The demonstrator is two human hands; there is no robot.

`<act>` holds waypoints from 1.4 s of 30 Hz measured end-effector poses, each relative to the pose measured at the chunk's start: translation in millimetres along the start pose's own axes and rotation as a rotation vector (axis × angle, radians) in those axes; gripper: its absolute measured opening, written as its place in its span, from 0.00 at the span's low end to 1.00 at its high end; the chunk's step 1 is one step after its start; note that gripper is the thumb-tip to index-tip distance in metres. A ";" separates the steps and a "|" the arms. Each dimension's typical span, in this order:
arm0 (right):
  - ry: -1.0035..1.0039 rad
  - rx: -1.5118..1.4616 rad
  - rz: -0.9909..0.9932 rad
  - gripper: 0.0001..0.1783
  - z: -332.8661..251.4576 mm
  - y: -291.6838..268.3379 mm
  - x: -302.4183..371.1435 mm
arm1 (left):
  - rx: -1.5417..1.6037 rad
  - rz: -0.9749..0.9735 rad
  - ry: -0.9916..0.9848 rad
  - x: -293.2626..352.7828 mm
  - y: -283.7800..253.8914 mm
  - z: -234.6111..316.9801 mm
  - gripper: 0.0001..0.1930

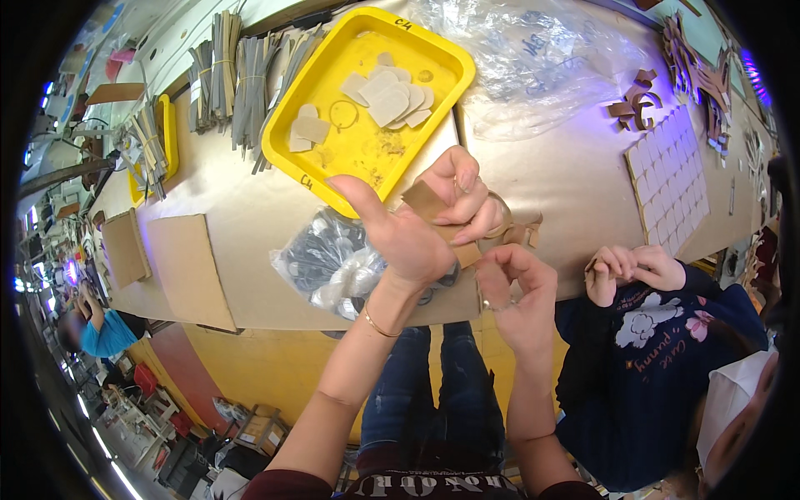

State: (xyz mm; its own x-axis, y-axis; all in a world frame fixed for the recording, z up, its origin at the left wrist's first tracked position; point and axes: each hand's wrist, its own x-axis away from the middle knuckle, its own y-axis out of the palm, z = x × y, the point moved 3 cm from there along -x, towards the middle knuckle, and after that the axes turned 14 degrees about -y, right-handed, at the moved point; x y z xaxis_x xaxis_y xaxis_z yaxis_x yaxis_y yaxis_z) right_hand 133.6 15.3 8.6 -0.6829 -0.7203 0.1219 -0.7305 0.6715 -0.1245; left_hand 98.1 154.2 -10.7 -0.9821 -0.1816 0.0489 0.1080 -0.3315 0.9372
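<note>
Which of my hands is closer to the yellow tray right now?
Left. Your left hand, holding a brown cardboard piece, is raised right at the near edge of the yellow tray. Your right hand is lower and further toward you, clear of it.

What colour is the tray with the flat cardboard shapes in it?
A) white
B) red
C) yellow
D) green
C: the tray on the table, just beyond the left hand, is bright yellow, with pale cardboard pieces lying flat inside it.
</note>
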 end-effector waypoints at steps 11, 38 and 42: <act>0.012 -0.007 0.018 0.12 -5.8 0.7 -11.7 | -0.024 0.077 0.157 -1.5 -5.9 -3.4 0.48; -0.114 -0.057 0.294 0.09 -12.3 -41.2 -17.9 | -0.408 0.722 0.062 29.0 9.2 3.8 0.14; -0.133 0.023 0.342 0.09 -13.8 -49.8 -21.7 | -0.459 0.738 0.050 29.2 13.4 2.6 0.13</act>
State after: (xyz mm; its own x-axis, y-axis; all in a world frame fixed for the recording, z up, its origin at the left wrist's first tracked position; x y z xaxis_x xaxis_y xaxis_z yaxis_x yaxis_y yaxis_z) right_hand 184.7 0.0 25.7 -0.8797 -0.4718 -0.0592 -0.4583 0.8745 -0.1584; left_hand 70.4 146.9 4.2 -0.6298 -0.5342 0.5639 0.7765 -0.4515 0.4394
